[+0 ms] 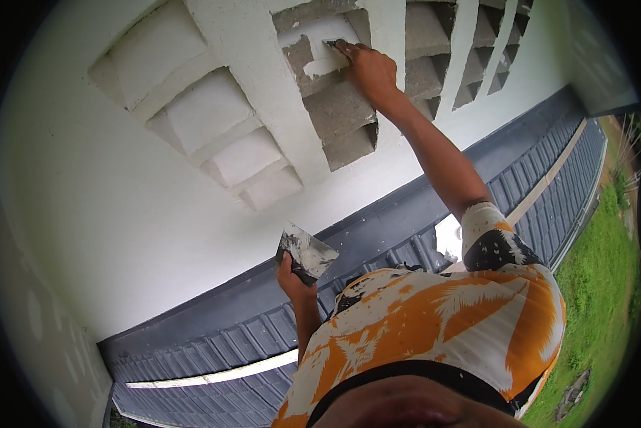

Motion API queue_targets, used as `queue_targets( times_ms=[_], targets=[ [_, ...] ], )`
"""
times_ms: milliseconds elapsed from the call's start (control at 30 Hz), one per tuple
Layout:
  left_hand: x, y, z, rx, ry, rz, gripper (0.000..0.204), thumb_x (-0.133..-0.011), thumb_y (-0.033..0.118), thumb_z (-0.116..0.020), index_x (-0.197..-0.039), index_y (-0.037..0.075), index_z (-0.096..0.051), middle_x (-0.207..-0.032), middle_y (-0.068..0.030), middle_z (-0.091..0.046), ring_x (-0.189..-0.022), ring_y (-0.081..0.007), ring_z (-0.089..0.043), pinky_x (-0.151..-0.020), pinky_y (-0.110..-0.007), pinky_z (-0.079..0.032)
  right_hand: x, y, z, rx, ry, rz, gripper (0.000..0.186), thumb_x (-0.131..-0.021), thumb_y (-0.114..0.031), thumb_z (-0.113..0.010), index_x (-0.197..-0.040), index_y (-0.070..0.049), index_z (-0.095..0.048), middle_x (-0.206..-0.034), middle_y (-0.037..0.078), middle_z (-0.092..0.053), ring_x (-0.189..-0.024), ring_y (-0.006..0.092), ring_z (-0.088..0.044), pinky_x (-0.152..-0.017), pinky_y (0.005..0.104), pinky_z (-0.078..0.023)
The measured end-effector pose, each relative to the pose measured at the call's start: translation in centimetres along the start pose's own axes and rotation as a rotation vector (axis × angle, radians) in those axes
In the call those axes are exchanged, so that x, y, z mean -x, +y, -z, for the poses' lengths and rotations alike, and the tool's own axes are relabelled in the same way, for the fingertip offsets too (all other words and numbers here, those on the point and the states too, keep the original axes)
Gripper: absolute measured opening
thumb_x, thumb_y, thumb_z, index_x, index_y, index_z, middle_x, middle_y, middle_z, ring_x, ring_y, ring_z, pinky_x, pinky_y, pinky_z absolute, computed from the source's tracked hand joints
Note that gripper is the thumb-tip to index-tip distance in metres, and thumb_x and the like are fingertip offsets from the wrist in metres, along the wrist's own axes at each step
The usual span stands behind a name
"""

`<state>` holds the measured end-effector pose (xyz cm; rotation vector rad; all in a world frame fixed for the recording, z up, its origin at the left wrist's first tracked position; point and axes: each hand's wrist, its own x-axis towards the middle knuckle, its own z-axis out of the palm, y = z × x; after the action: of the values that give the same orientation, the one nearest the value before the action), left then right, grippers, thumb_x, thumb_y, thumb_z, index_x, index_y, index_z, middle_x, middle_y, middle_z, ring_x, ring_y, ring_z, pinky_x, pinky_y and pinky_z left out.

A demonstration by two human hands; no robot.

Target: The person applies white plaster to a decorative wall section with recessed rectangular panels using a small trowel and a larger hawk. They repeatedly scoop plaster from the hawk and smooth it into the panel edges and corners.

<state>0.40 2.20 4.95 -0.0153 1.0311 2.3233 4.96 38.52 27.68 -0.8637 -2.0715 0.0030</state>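
Recess (326, 30) in the pale wall (227, 28), at the top of the second column from the left as seen: partly covered in white filler (326, 65), with rough grey still exposed at the left and along the edges. Right hand (372, 71): raised to the recess, fingers pinching a small spatula (332, 44) against or close to the white coat; exact contact not discernible. Left hand (293, 282): lower, near the wall base, closed around the dark grip of a broad metal blade (309, 251), smeared white and grey. Leftmost column (206, 114): four recesses, white throughout. Lower recesses of the second column (340, 113) and columns farther right (426, 43): bare grey. Below the wall: dark flashing (377, 214), then dark ribbed roof (227, 353) with pale battens (213, 376). Beyond the roof edge, right: green grass (595, 285). Far left: side wall (46, 335) with whitish patches.
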Motion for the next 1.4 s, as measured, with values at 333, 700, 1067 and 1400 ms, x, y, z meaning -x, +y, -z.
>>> queue_targets(
  times_ms=[333,700,1067,1400],
  targets=[
    [-4.4,-0.5,-4.2,0.453,-0.292,0.442,0.026,-0.098,0.013,-0.048,-0.115,-0.003,-0.058,-0.099,-0.0107,-0.068,-0.083,-0.0184,-0.068,-0.063,-0.029,-0.056,13.7,-1.3,4.0,-1.160,-0.521,-0.259,0.027,-0.098,-0.016,-0.058,-0.122,-0.010,-0.065,-0.096,0.011,-0.068,-0.077,0.0172,-0.061,-0.069,0.0295,-0.049],
    [-5.4,4.0,-9.6,0.499,-0.449,0.405,0.022,-0.095,0.009,-0.046,-0.109,-0.003,-0.057,-0.075,-0.0064,-0.059,-0.057,-0.0136,-0.048,-0.040,-0.023,-0.039,14.1,1.0,5.8,-0.396,-0.257,0.476,0.044,-0.071,0.004,-0.064,-0.111,-0.011,-0.068,-0.077,0.005,-0.064,-0.071,0.0258,-0.065,-0.055,0.0370,-0.051],
    [-1.5,3.4,-7.0,0.162,-0.078,0.207,0.029,-0.098,0.021,-0.052,-0.120,0.004,-0.060,-0.104,-0.0062,-0.069,-0.090,-0.0207,-0.067,-0.075,-0.033,-0.055,-2.8,2.6,-1.0,0.018,0.133,0.070,0.041,-0.086,-0.011,-0.055,-0.126,-0.019,-0.062,-0.078,0.013,-0.068,-0.067,0.0336,-0.067,-0.058,0.0437,-0.052],
    [0.3,2.2,-4.2,0.157,0.137,0.169,0.025,-0.099,0.017,-0.050,-0.114,-0.001,-0.060,-0.098,-0.0093,-0.069,-0.084,-0.0196,-0.069,-0.066,-0.029,-0.058,-4.2,1.6,-1.9,-0.031,-0.007,-0.200,0.053,-0.083,-0.009,-0.051,-0.132,-0.027,-0.058,-0.081,0.019,-0.069,-0.075,0.0358,-0.069,-0.066,0.0451,-0.055]
  ],
)
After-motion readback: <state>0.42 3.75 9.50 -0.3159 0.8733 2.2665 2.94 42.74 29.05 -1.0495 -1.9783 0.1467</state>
